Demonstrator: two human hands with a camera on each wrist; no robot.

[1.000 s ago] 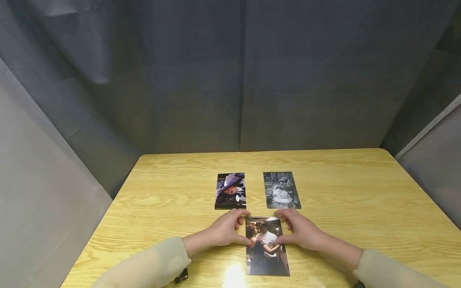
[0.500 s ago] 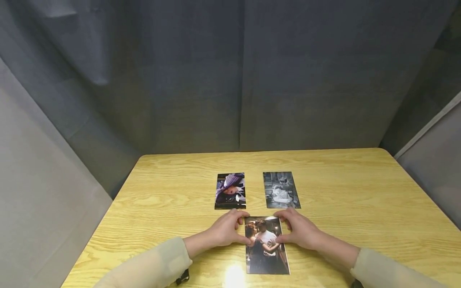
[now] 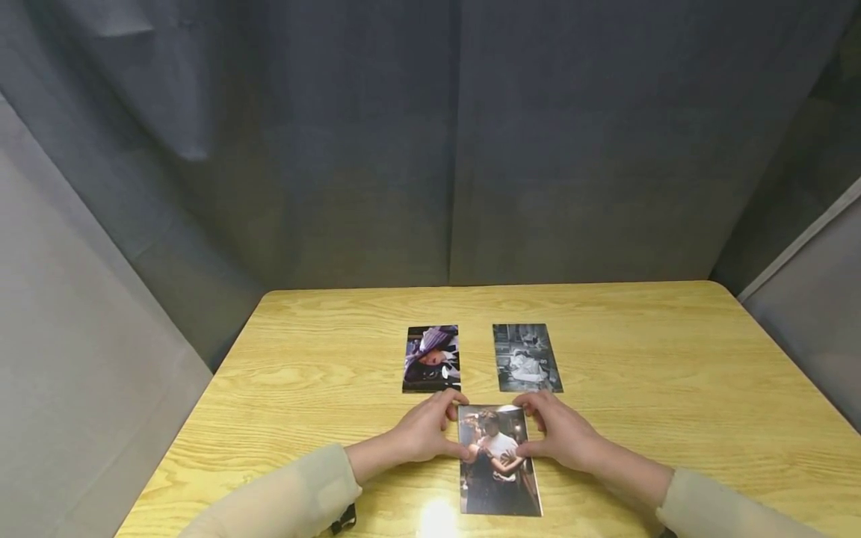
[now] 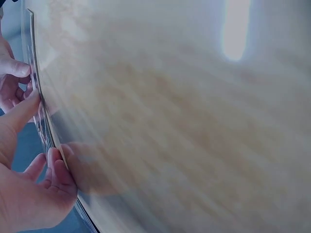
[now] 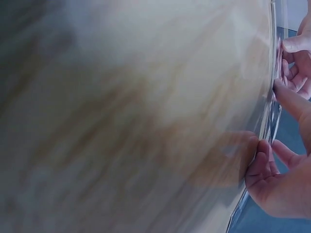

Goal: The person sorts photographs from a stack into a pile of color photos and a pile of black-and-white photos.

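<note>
Framing the colour photo [image 3: 498,461] from both sides, the left hand [image 3: 422,432] and right hand [image 3: 560,431] pinch its long edges with curled fingers and thumbs, likely to square it up. It lies flat near the bench's [image 3: 673,359] front edge. Two more glossy rectangular photos [image 3: 432,358] [image 3: 527,357] lie side by side just beyond.

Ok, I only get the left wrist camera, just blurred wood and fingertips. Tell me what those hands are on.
Observer: The left hand and right hand hold the side edges of a dancing-couple photo, flat on the table.
Operator: Report anything else there.
Observer: Two more lie beyond it, side by side: a purple-hat photo on the left, a black-and-white photo on the right.
Operator: Say whether the hands touch those.
Observer: The fingertips come close to their near edges; contact cannot be told.
</note>
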